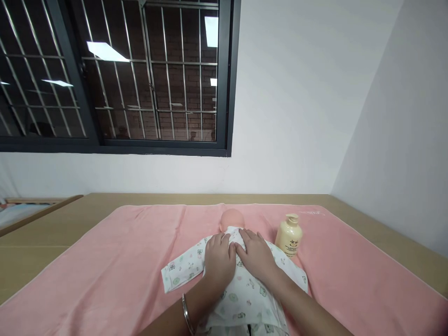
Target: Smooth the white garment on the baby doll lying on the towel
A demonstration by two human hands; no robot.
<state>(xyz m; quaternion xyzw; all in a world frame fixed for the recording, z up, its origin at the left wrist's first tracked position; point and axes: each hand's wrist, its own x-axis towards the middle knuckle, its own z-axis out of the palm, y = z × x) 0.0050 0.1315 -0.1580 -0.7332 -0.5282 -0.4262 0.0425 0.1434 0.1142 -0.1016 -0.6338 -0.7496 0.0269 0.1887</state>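
A bald baby doll lies on a pink towel, its head pointing away from me and no facial features visible. It wears a white long-sleeved top printed with small green and pink figures, sleeves spread to both sides. My left hand rests flat on the upper left of the top, fingers stretched toward the doll's head. Beside it, my right hand lies flat on the upper right, fingers slightly spread, the thumbs close together. Neither hand grips anything. A silver bangle circles my left wrist.
A pale yellow bottle with dark lettering stands on the towel, right of the doll. The towel covers much of a wooden table. Behind it rises a white wall with a dark-framed, barred window. Another wall closes off the right.
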